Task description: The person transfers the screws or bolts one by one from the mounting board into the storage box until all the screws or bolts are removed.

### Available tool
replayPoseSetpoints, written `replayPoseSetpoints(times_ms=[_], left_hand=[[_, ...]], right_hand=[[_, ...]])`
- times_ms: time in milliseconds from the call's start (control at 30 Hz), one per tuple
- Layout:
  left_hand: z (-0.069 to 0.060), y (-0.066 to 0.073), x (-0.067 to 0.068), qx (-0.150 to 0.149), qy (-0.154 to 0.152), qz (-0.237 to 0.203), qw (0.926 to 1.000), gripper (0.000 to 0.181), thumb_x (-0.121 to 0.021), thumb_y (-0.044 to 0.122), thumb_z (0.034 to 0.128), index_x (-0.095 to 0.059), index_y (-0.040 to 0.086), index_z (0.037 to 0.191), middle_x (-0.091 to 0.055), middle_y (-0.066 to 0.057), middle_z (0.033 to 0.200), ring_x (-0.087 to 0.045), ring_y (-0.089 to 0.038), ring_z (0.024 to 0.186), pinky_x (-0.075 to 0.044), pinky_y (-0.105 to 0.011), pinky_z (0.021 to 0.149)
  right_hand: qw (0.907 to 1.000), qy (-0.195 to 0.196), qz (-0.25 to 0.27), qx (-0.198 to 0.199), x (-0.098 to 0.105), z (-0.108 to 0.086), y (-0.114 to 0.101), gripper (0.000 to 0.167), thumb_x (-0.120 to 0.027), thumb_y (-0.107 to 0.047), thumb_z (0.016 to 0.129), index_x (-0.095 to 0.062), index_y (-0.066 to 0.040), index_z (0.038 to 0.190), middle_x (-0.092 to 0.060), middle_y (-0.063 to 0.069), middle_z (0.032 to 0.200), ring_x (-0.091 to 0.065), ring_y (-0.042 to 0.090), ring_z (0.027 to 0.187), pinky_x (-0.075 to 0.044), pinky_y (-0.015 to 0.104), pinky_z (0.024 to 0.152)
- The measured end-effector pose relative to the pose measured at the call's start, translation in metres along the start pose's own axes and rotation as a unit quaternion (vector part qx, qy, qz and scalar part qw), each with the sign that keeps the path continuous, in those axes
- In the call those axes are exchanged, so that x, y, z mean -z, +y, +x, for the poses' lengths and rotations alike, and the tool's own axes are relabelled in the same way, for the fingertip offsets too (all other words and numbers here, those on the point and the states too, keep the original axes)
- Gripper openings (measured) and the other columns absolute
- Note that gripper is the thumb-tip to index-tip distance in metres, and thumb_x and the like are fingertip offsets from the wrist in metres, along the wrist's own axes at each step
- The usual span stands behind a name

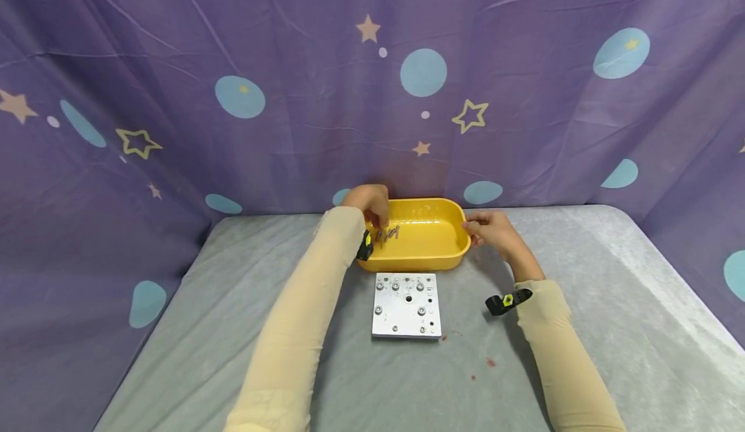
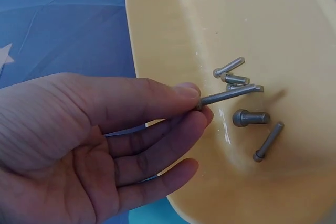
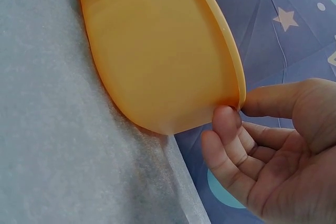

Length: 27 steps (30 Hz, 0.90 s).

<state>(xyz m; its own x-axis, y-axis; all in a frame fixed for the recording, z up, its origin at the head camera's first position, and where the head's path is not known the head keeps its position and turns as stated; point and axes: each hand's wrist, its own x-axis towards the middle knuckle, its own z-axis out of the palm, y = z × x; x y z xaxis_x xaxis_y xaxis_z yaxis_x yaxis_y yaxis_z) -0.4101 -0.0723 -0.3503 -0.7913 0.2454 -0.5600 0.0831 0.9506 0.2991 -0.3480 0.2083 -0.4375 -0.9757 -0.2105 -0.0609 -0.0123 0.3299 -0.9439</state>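
Between thumb and index finger, my left hand [image 2: 121,124] pinches a long, thin steel bolt [image 2: 228,95], its shank pointing out over the yellow tray [image 1: 416,264]. The fingertips partly cover the end it is held by. Several other bolts of different sizes lie in the tray under it, among them a thick socket-head bolt [image 2: 251,118] and a thin one [image 2: 269,141]. At the tray's right end, my right hand [image 1: 493,231] grips the rim with thumb and fingers, as the right wrist view also shows. The loose bolts gather at the tray's left end, close to the left hand.
In front of the tray lies a square metal plate [image 1: 407,322] with holes and several bolts set in it. A grey cloth [image 1: 244,328] covers the table. Behind it hangs a purple curtain [image 1: 326,83] with stars, right at the tray's far side.
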Motion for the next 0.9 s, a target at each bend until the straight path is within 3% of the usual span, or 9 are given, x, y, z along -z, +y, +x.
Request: replayPoseSetpoints(times_ms=[233, 300, 467, 533, 700, 900], left_hand=[[0.004, 0.0, -0.005, 0.006, 0.016, -0.001, 0.9999, 0.015, -0.074, 0.006, 0.0868, -0.073, -0.002, 0.1, -0.075, -0.009, 0.081, -0.068, -0.021, 0.08, -0.046, -0.024, 0.058], [0.006, 0.001, -0.006, 0.01, 0.011, -0.005, 0.9999, 0.025, -0.073, 0.005, 0.0874, -0.068, -0.003, 0.11, -0.075, -0.009, 0.083, -0.07, -0.023, 0.085, -0.048, -0.023, 0.058], [0.011, 0.0, -0.008, 0.024, -0.003, -0.018, 0.9995, 0.042, -0.071, 0.001, 0.0878, -0.055, -0.004, 0.126, -0.074, -0.009, 0.081, -0.071, -0.016, 0.072, -0.054, -0.021, 0.06], [0.012, -0.001, -0.01, 0.031, -0.002, -0.022, 0.9993, 0.043, -0.071, -0.001, 0.0871, -0.054, -0.004, 0.126, -0.072, -0.008, 0.077, -0.067, -0.012, 0.064, -0.054, -0.02, 0.06], [0.012, 0.001, -0.013, 0.043, -0.004, 0.0, 0.9991, 0.038, -0.071, -0.001, 0.0876, -0.058, -0.006, 0.123, -0.068, -0.004, 0.07, -0.065, -0.01, 0.062, -0.054, -0.019, 0.061], [0.012, 0.008, -0.015, 0.056, -0.002, 0.049, 0.9972, 0.029, -0.071, 0.005, 0.0912, -0.067, -0.003, 0.118, -0.07, -0.006, 0.086, -0.062, -0.014, 0.075, -0.052, -0.022, 0.066]], right_hand=[[1.0, 0.002, -0.004, -0.002, 0.001, 0.001, 0.001, 0.037, -0.059, -0.01, 0.1, -0.059, 0.017, 0.125, -0.069, 0.012, 0.089, -0.062, 0.006, 0.065, -0.059, 0.026, 0.064], [1.0, 0.003, -0.006, -0.003, 0.001, 0.001, 0.002, 0.037, -0.058, -0.009, 0.1, -0.059, 0.017, 0.125, -0.069, 0.012, 0.089, -0.062, 0.006, 0.065, -0.059, 0.026, 0.064], [0.9999, 0.006, -0.008, -0.006, 0.001, 0.002, 0.002, 0.035, -0.058, -0.009, 0.1, -0.06, 0.017, 0.124, -0.068, 0.009, 0.087, -0.061, 0.007, 0.064, -0.058, 0.025, 0.063], [0.9999, 0.006, -0.007, -0.006, 0.001, 0.002, 0.002, 0.035, -0.058, -0.009, 0.1, -0.06, 0.017, 0.123, -0.068, 0.009, 0.086, -0.061, 0.007, 0.064, -0.058, 0.025, 0.063], [0.9999, 0.007, -0.009, -0.003, 0.001, 0.002, 0.002, 0.035, -0.058, -0.009, 0.1, -0.06, 0.018, 0.123, -0.068, 0.011, 0.086, -0.062, 0.007, 0.065, -0.058, 0.026, 0.063], [0.9999, 0.007, -0.011, -0.006, 0.001, 0.002, 0.002, 0.035, -0.057, -0.009, 0.1, -0.06, 0.017, 0.124, -0.069, 0.011, 0.088, -0.061, 0.007, 0.065, -0.058, 0.027, 0.064]])
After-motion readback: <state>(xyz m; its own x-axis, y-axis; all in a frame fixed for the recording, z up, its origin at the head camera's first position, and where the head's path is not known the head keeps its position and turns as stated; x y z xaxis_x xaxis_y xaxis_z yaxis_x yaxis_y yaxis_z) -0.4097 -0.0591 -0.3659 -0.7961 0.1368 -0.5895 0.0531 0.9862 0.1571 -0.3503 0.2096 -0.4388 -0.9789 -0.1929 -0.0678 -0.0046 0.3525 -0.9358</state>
